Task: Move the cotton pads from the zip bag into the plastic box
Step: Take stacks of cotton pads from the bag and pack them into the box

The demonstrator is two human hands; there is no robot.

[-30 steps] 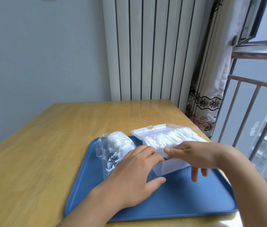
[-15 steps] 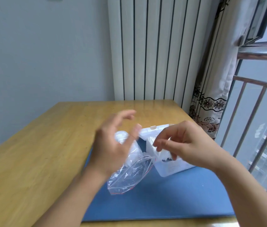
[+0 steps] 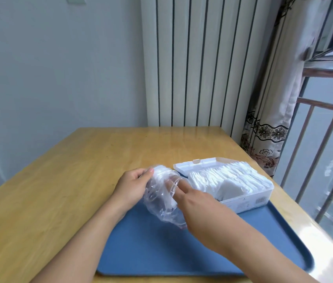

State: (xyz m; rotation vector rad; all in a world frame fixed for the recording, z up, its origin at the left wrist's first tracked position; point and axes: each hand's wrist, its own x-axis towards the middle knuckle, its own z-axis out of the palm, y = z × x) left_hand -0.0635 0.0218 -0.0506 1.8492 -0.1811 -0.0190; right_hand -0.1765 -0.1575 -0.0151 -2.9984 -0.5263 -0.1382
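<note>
Head view: the zip bag (image 3: 161,199) is a crumpled clear plastic pouch held just above the blue tray (image 3: 182,252), its long axis running from about 11 o'clock at the far end to 5 o'clock at the near end, where a thin red strip shows by the wrist. The left hand (image 3: 132,186) grips the bag's far left side, fingers and thumb curled round the bunched plastic. The right hand (image 3: 194,203) reaches in from 4 o'clock, its fingers (image 3: 174,185) pushed inside the bag and seen through the film; whether they pinch a pad I cannot tell. At 3 o'clock from the bag, just beside it, stands the white plastic box (image 3: 249,201) on the tray, lid hinged open toward 11 o'clock, its long axis running 10 to 4 o'clock. White cotton pads (image 3: 223,178) fill it in upright rows. The tray lies on a wooden table (image 3: 59,180).
</note>
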